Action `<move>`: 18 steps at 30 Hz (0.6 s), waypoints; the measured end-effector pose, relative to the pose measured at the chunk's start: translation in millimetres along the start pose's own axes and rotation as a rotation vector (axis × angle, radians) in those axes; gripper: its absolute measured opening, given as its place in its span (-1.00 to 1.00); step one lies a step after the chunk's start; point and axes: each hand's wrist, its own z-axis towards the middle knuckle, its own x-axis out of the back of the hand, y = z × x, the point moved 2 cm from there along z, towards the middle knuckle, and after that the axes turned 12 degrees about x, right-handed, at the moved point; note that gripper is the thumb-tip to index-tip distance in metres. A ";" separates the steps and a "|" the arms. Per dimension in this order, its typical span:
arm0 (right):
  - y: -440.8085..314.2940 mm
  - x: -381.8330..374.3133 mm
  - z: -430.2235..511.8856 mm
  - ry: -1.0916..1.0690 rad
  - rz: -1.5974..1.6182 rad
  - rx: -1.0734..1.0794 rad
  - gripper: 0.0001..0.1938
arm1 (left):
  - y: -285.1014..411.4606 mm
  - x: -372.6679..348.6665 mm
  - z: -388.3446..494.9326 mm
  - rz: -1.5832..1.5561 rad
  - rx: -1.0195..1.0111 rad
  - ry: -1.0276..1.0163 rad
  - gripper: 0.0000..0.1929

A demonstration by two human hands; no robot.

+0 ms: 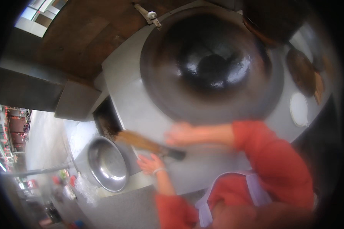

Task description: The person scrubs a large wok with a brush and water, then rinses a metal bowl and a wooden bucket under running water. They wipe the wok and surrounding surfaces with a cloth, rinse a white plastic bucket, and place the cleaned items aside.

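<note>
A large dark wok (212,103) is set into the pale metal stove top (132,94) before me, its bottom shiny and wet-looking. My right hand (179,134) passes over the counter by the wok's near rim; motion blur hides whether it holds anything. Just below it lies a straw-coloured brush (140,142) with a dark handle, its bristles pointing left. My left hand (151,164), with a bracelet at the wrist, hovers beside that brush with its fingers spread and nothing in them. To its left stands a stainless steel basin (107,164), with no contents that I can make out.
A tap (151,15) reaches towards the wok's far left rim. At the right are a white round lid or plate (298,109) and a brown round board or lid (301,71). A clear plastic bag (86,186) hangs by the basin. A dark recess (107,117) borders the stove top.
</note>
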 end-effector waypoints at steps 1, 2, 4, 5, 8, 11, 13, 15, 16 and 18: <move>29.4 34.1 11.7 0.084 -0.107 0.038 -0.75 | -0.6 -0.7 0.8 0.020 -0.004 0.000 -0.31; 54.2 72.2 25.2 0.270 -0.173 0.021 -0.78 | -0.9 -1.6 1.5 0.064 0.003 -0.001 -0.30; 104.0 159.7 58.5 0.569 -0.444 -0.094 -0.79 | -1.2 -3.0 2.5 0.040 0.006 -0.002 -0.29; 124.5 204.0 71.9 0.708 -0.518 -0.101 -0.81 | -1.6 -3.2 2.4 0.035 0.007 0.009 -0.28; 159.5 295.7 107.8 1.132 -0.660 -0.175 -0.79 | -1.6 -2.6 1.6 0.007 -0.004 0.008 -0.34; 178.9 336.6 137.6 1.003 -0.533 -0.196 -0.85 | -1.3 -0.8 0.4 0.034 0.003 -0.008 -0.34; 194.4 345.3 151.0 0.774 -0.430 -0.138 -0.85 | -0.9 0.8 -0.8 0.018 -0.008 0.003 -0.29; 217.6 351.9 156.2 0.643 -0.161 -0.055 -0.81 | -0.9 1.0 -1.5 0.015 -0.020 -0.002 -0.26; 228.9 353.4 159.5 0.683 0.153 0.109 -0.74 | -0.9 0.8 -1.2 0.018 -0.034 0.004 -0.26; 253.8 356.6 151.9 0.683 0.630 0.181 -0.68 | -3.2 0.0 0.1 0.030 -0.056 0.019 -0.27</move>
